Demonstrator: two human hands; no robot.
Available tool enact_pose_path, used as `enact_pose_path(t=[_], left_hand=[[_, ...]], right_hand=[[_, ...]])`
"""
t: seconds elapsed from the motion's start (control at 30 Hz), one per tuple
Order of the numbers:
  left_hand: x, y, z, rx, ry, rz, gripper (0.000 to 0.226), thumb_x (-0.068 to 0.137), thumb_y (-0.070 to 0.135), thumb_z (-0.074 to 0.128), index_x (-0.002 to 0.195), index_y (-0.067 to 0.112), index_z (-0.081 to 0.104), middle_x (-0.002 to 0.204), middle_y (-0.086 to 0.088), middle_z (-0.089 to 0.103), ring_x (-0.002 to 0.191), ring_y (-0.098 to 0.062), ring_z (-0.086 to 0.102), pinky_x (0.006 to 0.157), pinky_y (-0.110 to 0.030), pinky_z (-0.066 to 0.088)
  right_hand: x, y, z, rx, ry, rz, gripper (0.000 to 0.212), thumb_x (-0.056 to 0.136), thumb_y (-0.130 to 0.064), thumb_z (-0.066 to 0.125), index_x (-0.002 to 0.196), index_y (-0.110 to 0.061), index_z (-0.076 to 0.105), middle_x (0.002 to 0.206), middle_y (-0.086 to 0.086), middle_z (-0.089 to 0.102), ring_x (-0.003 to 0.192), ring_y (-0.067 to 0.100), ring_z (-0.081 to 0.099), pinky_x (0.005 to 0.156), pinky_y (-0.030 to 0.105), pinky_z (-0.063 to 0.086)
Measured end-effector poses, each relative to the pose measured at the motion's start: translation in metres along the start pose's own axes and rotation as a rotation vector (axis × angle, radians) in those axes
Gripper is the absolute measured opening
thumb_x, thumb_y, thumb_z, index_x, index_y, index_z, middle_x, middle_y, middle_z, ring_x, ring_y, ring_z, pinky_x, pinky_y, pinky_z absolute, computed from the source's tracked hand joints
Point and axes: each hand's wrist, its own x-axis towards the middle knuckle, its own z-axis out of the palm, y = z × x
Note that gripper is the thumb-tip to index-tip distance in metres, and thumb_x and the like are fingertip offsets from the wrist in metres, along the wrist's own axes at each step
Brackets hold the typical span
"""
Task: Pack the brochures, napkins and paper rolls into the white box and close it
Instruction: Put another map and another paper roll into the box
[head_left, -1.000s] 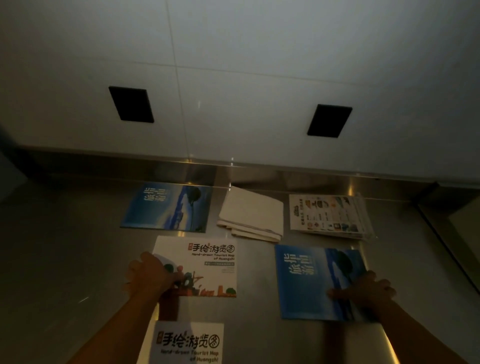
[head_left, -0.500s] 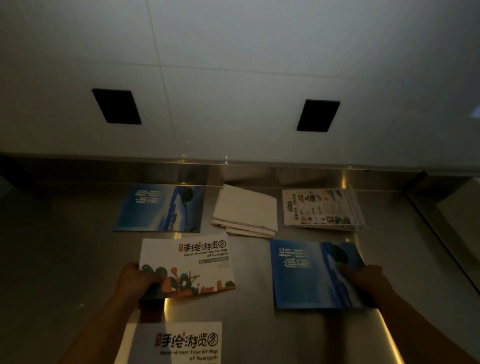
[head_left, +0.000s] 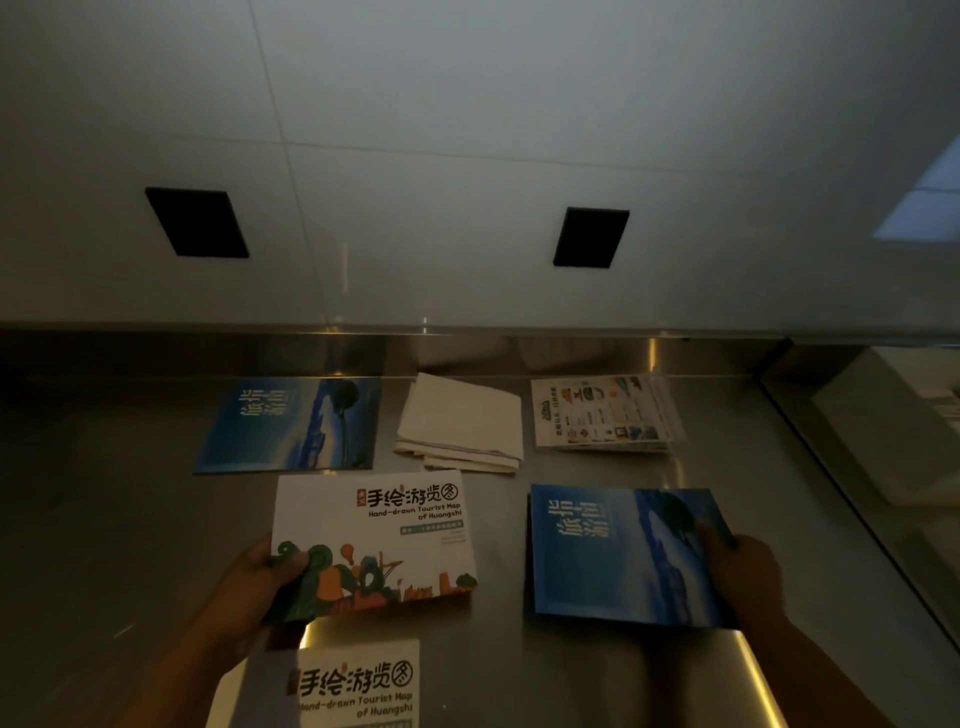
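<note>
Here the head view, the only one, looks down on a steel counter in dim light, with printed matter laid out in loose rows. The left hand pinches the near-left corner of a white tourist map brochure, thumb on the cover and fingers out of sight beneath; that corner seems raised off the steel. The right hand grips the right edge of a blue brochure, fingers curled over its cover. Further back lie a second blue brochure, a stack of folded napkins and a stack of picture leaflets, each apart from the others. A second map brochure lies close to the person at the bottom edge. I see no paper rolls. A pale shape past the counter's right edge is too dark to call the white box. The step in hand looks like gathering brochures, one in each hand, so the packing seems barely begun. The next move likely calls for lifting both clear and stacking them square. The person must then find the box, since thin glossy covers could slide or fan out in a one-edge grip.
</note>
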Motion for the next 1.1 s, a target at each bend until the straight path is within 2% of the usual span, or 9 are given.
enact_pose_path(t=[0.17, 0.4, 0.47, 0.57, 0.67, 0.73, 0.87, 0.97, 1.1], left_hand=[[-0.019, 0.012, 0.027, -0.044, -0.015, 0.02, 0.014, 0.091, 0.007, 0.049, 0.101, 0.01, 0.059, 0.084, -0.018, 0.074, 0.088, -0.041, 0.066, 0.076, -0.048, 0.053], [-0.044, 0.022, 0.083, -0.069, -0.018, 0.061, 0.017, 0.09, 0.004, 0.052, 0.104, 0.005, 0.06, 0.084, -0.02, 0.075, 0.084, -0.038, 0.068, 0.067, -0.041, 0.053], [-0.05, 0.021, 0.106, -0.064, -0.015, 0.082, 0.022, 0.089, 0.003, 0.053, 0.11, 0.003, 0.059, 0.091, -0.023, 0.073, 0.089, -0.041, 0.067, 0.071, -0.043, 0.053], [-0.062, 0.016, 0.146, -0.051, -0.007, 0.101, 0.023, 0.087, 0.004, 0.056, 0.109, 0.001, 0.059, 0.088, -0.022, 0.074, 0.083, -0.038, 0.07, 0.065, -0.039, 0.053], [-0.073, 0.011, 0.189, -0.046, 0.006, 0.111, 0.02, 0.088, 0.003, 0.055, 0.107, 0.0, 0.06, 0.084, -0.021, 0.074, 0.078, -0.035, 0.069, 0.061, -0.036, 0.052], [-0.078, 0.01, 0.213, -0.043, 0.021, 0.156, 0.014, 0.088, 0.002, 0.055, 0.1, -0.002, 0.062, 0.067, -0.014, 0.074, 0.067, -0.027, 0.068, 0.056, -0.032, 0.05], [-0.084, 0.014, 0.244, -0.08, -0.017, 0.157, 0.02, 0.089, 0.006, 0.053, 0.105, -0.006, 0.06, 0.066, -0.01, 0.073, 0.067, -0.028, 0.068, 0.062, -0.035, 0.05], [-0.094, 0.018, 0.261, -0.104, -0.051, 0.165, 0.02, 0.09, 0.008, 0.052, 0.107, -0.001, 0.059, 0.076, -0.014, 0.075, 0.069, -0.029, 0.072, 0.063, -0.037, 0.052], [-0.097, 0.016, 0.283, -0.124, -0.086, 0.158, 0.025, 0.091, 0.003, 0.048, 0.114, -0.003, 0.055, 0.07, -0.012, 0.068, 0.061, -0.025, 0.064, 0.068, -0.035, 0.049]], right_hand=[[-0.001, 0.01, -0.041, 0.08, 0.106, -0.06, 0.055, 0.091, -0.046, 0.049, 0.061, -0.001, 0.057, 0.061, 0.018, 0.058, 0.058, 0.028, 0.055, 0.054, 0.031, 0.038], [0.025, 0.037, -0.098, 0.128, 0.13, 0.011, 0.053, 0.09, -0.051, 0.049, 0.067, -0.004, 0.062, 0.066, 0.018, 0.062, 0.064, 0.031, 0.059, 0.065, 0.035, 0.044], [0.035, 0.048, -0.116, 0.145, 0.128, -0.034, 0.05, 0.089, -0.051, 0.05, 0.065, -0.008, 0.062, 0.064, 0.014, 0.062, 0.062, 0.027, 0.059, 0.063, 0.034, 0.045], [0.049, 0.063, -0.149, 0.182, 0.119, -0.126, 0.045, 0.087, -0.053, 0.051, 0.06, -0.018, 0.055, 0.059, 0.004, 0.057, 0.054, 0.018, 0.053, 0.055, 0.03, 0.043], [0.07, 0.076, -0.179, 0.197, 0.053, -0.133, 0.042, 0.087, -0.053, 0.05, 0.064, -0.018, 0.054, 0.061, 0.004, 0.057, 0.057, 0.02, 0.053, 0.061, 0.033, 0.045], [0.084, 0.079, -0.192, 0.2, 0.036, -0.155, 0.04, 0.089, -0.049, 0.052, 0.064, -0.018, 0.055, 0.064, 0.007, 0.059, 0.059, 0.021, 0.055, 0.066, 0.037, 0.047], [0.106, 0.078, -0.222, 0.232, 0.057, -0.144, 0.044, 0.091, -0.041, 0.053, 0.087, 0.0, 0.066, 0.092, 0.025, 0.065, 0.083, 0.034, 0.062, 0.079, 0.039, 0.045], [0.105, 0.082, -0.238, 0.238, 0.05, -0.163, 0.048, 0.091, -0.042, 0.053, 0.072, 0.001, 0.064, 0.079, 0.023, 0.065, 0.067, 0.028, 0.058, 0.07, 0.036, 0.045], [0.092, 0.097, -0.251, 0.273, 0.102, -0.129, 0.044, 0.091, -0.042, 0.053, 0.072, -0.003, 0.061, 0.077, 0.021, 0.064, 0.07, 0.031, 0.06, 0.077, 0.044, 0.05]])
